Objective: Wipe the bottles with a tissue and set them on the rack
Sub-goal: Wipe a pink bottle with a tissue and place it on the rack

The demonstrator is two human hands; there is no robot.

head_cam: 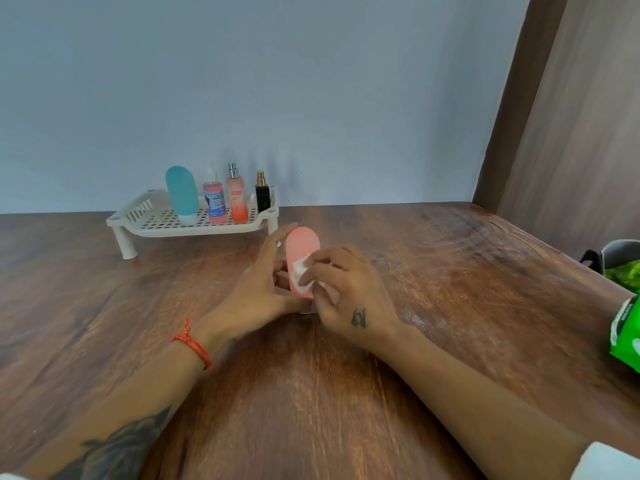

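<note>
Okay, label lines:
Left hand: my left hand (258,289) grips the pink bottle (302,249) from its left side – fingers curled behind it, forefinger stretched up along its edge.
Right hand: my right hand (343,289) pinches a white tissue (300,271) with fingertips, pressing it against the bottle's front.
Pink bottle: rounded end up, roughly upright, held between both my hands over the wooden table (450,271); lower end hidden by my fingers, can't tell if it touches the table.
Rack: white plastic rack (138,216) on short legs, back left of the table, against the blue-grey wall (311,81).
On rack: teal bottle (182,194), pink spray bottle (214,206) with a blue label, orange spray bottle (237,202) reading ENGAGE, small black perfume bottle (263,195) with a gold top – all upright in a row, the rack's left part bare.
Left wrist: red thread bracelet (192,344).
Right edge: green packet (623,334), cut off by the frame; behind it a grey container (620,252) with something green inside, unclear what.
</note>
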